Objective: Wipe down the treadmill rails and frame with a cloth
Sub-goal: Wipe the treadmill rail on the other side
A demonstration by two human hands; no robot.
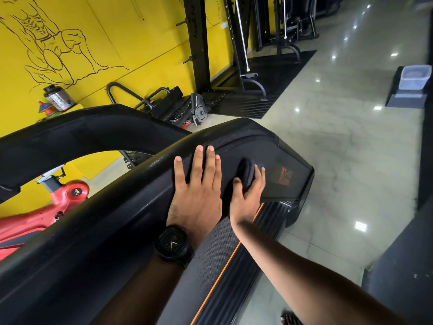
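Two black rails arch across: the farther rail (58, 137) and the nearer rail (105, 221). The left hand (199, 195) lies flat, fingers straight, on the nearer one. Just beside it, the right hand (249, 200) grips the one dark cloth (246, 172) against the treadmill's front cover (288, 158). This looks like the wiping step; next, probably, sweep the cloth along the rail.

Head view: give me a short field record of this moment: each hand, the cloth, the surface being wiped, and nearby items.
left hand: flat, fingers straight, resting on the treadmill frame
right hand: grips the cloth, holding it against the frame
cloth: dark, bunched up
watch: black, on the left wrist
nearby: red exercise bike, yellow wall
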